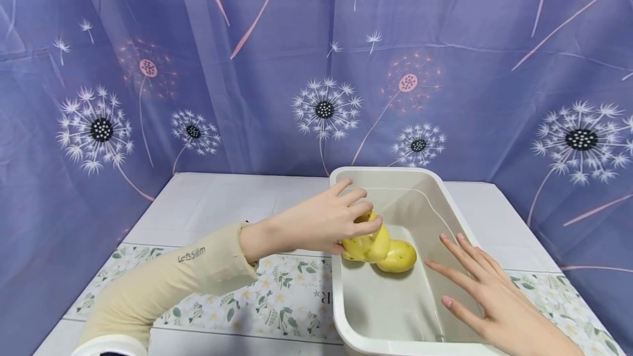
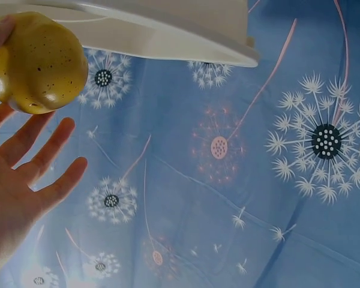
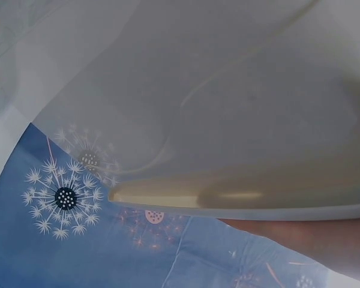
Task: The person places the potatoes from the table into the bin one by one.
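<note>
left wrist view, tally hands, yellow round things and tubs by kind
Hand: 1
Yellow round thing: 1
Tub: 1
Total: 3

The person wore a pale cream-yellow arm sleeve (image 1: 168,276) over the left forearm, its cloth plain and smooth with soft creases toward the elbow. Small dark lettering (image 1: 191,255), seeming to read "LetsSlim", ran along it in thin, handwritten-looking characters. The sleeve ended at the wrist in a slightly uneven hem (image 1: 245,260), where a narrow dark edging (image 1: 254,264) peeped out. At the upper end sat a rounded white band (image 1: 111,344) with something dark beneath. The left hand (image 1: 326,221) and right hand (image 1: 494,290) were bare, with slender fingers.
</note>
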The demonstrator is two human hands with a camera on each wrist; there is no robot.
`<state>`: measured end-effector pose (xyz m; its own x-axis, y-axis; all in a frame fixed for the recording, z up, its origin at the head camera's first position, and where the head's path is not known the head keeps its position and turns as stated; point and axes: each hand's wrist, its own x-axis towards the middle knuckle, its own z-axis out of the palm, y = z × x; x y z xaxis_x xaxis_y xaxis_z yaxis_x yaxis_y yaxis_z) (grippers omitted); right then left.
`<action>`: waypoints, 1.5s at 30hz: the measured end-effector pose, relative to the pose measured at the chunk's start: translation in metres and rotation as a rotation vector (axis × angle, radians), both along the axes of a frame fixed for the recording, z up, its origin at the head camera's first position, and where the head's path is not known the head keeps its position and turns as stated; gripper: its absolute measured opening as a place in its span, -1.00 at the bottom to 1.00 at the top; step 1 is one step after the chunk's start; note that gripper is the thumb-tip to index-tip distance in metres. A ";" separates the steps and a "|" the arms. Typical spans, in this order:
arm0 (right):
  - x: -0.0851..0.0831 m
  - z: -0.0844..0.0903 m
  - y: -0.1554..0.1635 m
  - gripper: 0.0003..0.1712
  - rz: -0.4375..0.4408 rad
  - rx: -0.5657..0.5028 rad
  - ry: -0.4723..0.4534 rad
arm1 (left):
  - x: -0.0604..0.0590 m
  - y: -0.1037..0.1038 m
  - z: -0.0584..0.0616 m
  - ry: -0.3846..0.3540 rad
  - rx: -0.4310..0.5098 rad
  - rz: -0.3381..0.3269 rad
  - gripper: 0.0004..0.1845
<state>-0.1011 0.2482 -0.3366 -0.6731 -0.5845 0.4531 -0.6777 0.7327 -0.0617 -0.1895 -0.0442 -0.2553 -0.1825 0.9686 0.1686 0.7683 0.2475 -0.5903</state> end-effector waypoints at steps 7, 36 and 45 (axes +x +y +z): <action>0.000 0.000 0.000 -0.35 -0.002 -0.002 0.000 | -0.001 0.008 -0.005 0.002 -0.039 0.001 -0.28; -0.001 -0.001 0.000 -0.34 0.011 -0.004 0.001 | -0.010 0.031 -0.023 -0.010 -0.153 0.032 -0.31; -0.002 -0.002 0.000 -0.37 0.023 -0.012 0.009 | -0.013 0.035 -0.028 -0.033 -0.203 0.079 -0.29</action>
<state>-0.1031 0.2484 -0.3385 -0.6555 -0.5945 0.4657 -0.6951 0.7161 -0.0642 -0.2027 -0.0093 -0.2828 -0.2612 0.9646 -0.0356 0.7710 0.1864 -0.6089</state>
